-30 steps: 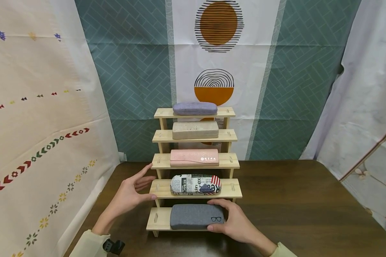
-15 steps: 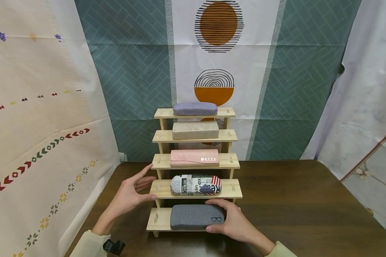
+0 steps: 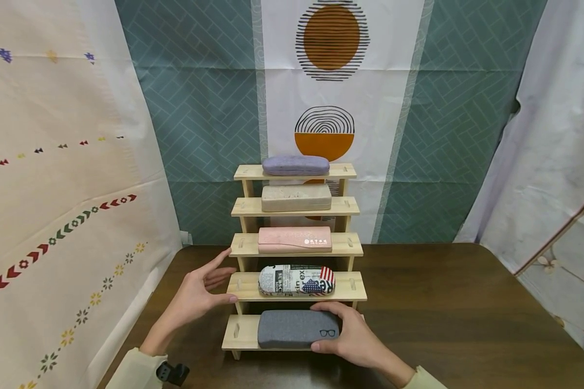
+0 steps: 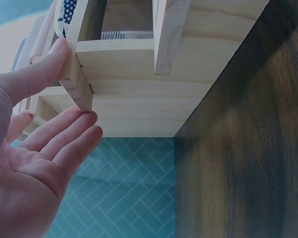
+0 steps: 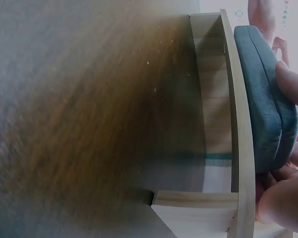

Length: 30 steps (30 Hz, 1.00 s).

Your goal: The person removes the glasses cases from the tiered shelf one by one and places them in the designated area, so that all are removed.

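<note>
My right hand [image 3: 352, 335] grips the right end of a grey glasses case [image 3: 292, 329], thumb at its front and fingers at its back. The case, printed with a small pair of glasses, lies on the lowest tier of a stepped wooden display rack [image 3: 243, 332]. At the rack's left side, my left hand [image 3: 197, 292] is spread with fingers fairly straight. In the left wrist view its thumb and fingertips touch a plank end [image 4: 77, 89]. Just above the grey case sits a newsprint-and-flag patterned glasses case [image 3: 296, 280].
Higher tiers carry a pink glasses case [image 3: 292, 237], a cream one [image 3: 296, 198] and a lavender one [image 3: 296, 165], one per tier. The rack stands on a dark wood table [image 3: 428, 308]. Patterned cloths hang behind [image 3: 199, 135] and at both sides.
The right hand's fingers have shifted slightly left along the grey case. The left hand, the rack and the cases stay in place.
</note>
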Available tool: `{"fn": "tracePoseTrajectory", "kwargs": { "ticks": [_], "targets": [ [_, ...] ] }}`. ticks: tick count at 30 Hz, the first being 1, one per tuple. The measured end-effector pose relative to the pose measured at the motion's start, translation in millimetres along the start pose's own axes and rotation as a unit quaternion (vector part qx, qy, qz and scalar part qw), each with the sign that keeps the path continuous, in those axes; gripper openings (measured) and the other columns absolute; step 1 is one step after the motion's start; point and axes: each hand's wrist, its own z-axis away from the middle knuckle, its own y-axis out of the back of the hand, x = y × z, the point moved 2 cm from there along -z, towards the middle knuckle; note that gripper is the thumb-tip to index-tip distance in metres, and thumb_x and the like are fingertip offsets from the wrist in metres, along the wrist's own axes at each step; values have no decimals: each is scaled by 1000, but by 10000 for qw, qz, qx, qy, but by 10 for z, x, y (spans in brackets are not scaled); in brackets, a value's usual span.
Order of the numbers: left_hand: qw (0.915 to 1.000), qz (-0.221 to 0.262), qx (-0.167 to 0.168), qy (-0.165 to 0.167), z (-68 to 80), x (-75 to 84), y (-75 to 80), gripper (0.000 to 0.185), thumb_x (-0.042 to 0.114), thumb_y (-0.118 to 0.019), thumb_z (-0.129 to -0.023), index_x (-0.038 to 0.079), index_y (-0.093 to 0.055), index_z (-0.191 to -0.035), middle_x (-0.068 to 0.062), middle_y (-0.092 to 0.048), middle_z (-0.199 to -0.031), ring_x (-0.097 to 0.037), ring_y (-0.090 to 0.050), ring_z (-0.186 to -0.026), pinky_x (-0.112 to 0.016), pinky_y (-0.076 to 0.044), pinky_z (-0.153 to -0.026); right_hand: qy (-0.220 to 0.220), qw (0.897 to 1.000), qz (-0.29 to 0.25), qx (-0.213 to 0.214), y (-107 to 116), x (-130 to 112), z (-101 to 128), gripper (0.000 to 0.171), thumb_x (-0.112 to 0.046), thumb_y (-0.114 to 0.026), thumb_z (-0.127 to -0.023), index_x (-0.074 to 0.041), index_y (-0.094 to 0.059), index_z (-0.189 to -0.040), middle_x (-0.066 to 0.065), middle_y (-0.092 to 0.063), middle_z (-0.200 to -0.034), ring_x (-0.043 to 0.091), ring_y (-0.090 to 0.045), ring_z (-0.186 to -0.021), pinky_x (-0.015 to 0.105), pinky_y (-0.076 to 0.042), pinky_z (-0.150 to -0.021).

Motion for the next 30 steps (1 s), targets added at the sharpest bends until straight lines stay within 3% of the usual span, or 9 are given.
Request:
{"fn": "tracePoseTrajectory", "kwargs": {
  "ticks": [10, 18, 25, 30],
  "targets": [
    [10000, 54, -20, -4, -6, -32, 2, 106, 6, -96, -76, 25, -40, -165, -19, -69, -133, -35, -66, -126, -54, -54, -102, -20, 9992, -393, 71, -25, -20, 48, 55, -26, -95, -79, -22, -71, -129, -3, -65, -123, 16, -59, -100, 29, -49, -86],
    [10000, 81, -41, 17, 1, -35, 16, 108, 5, -96, -75, 31, -40, -164, -13, -70, -133, -30, -66, -125, -33, -57, -100, -94, 9936, -1121, -55, -14, -33, 102, 55, -21, -93, -82, -16, -70, -131, 6, -64, -126, 18, -63, -96, 30, -53, -82],
    [10000, 98, -7, -6, -5, -26, 15, 109, 3, -96, -75, 30, -40, -164, -13, -71, -132, -31, -66, -125, -52, -54, -101, -483, 9867, -1549, -77, 9, -63, 128, 63, -16, -93, -82, -11, -66, -139, 9, -68, -115, 21, -66, -91, 30, -57, -77],
    [10000, 67, -12, 6, -7, -32, 12, 109, 3, -96, -75, 30, -40, -164, -13, -71, -132, -31, -66, -126, -50, -55, -101, -442, 9867, -1563, -101, 20, -85, 151, 61, -17, -93, -82, -10, -67, -137, 9, -70, -111, 21, -67, -91, 30, -58, -78]
  ]
}}
